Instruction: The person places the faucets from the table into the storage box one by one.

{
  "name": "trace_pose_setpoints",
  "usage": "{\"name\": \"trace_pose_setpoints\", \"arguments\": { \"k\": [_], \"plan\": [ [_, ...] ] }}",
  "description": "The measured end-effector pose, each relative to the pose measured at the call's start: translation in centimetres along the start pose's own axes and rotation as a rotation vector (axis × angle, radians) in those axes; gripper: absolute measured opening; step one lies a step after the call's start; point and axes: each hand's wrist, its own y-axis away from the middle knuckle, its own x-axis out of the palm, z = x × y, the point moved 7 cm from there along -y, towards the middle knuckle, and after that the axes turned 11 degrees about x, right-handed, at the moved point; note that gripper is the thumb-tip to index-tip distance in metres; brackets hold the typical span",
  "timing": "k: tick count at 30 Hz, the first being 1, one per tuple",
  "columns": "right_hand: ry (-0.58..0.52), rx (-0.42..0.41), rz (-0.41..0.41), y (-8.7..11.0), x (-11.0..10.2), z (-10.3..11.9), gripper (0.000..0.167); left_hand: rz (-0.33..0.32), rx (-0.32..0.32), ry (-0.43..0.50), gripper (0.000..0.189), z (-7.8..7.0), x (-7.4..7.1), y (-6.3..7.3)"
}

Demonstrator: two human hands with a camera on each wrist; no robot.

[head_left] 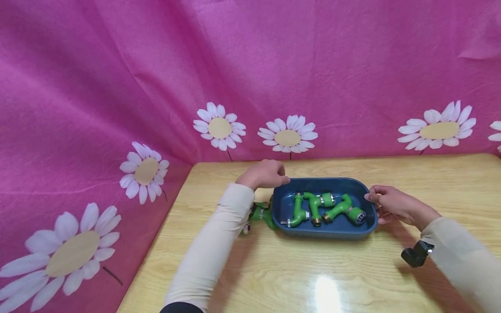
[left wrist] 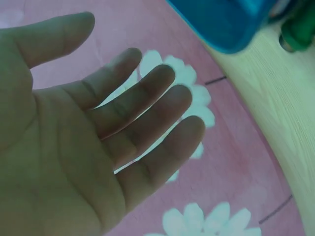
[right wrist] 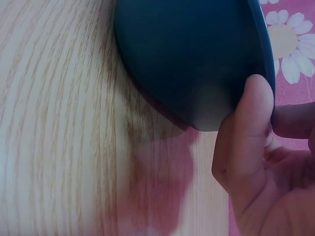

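A dark blue oblong tub [head_left: 321,234] stands on the wooden table, holding three green pipe-like fittings that look like taps: a left one [head_left: 298,212], a middle one [head_left: 314,203] and a right one [head_left: 344,208]. They have metal ends, and two show ribbed green collars. My right hand [head_left: 401,206] pinches the tub's right rim between thumb and fingers, as the right wrist view shows at the tub wall [right wrist: 192,59]. Over by the left rim is my left hand [head_left: 263,174]. Its palm and spread fingers hold nothing in the left wrist view.
More green fittings [head_left: 258,213] lie on the table just left of the tub, partly hidden by my left sleeve [head_left: 219,243]. A pink cloth [head_left: 332,78] printed with white daisies hangs behind and to the left of the table [head_left: 293,278].
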Motion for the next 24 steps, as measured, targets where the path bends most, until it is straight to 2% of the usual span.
{"name": "trace_pose_setpoints", "arguments": {
  "k": [4,8,15,20,24],
  "plan": [
    [0.005,0.002,-0.001,-0.2,0.1,0.0,0.017,-0.055,0.005,0.023,0.026,1.6,-0.4,0.7],
    [0.005,0.004,0.001,-0.2,0.1,0.0,0.019,-0.086,0.006,0.036,0.027,2.9,-0.6,1.3],
    [0.004,0.003,0.001,0.0,0.1,-0.1,0.019,-0.103,-0.009,0.086,0.031,3.9,-0.7,2.0],
    [0.001,-0.002,-0.002,0.0,0.2,-0.1,0.019,-0.117,0.002,0.070,0.030,4.7,-0.3,2.6],
    [-0.003,-0.005,-0.001,-0.1,0.1,-0.1,0.019,-0.124,0.003,0.043,0.029,6.1,0.6,3.3]
  ]
}}
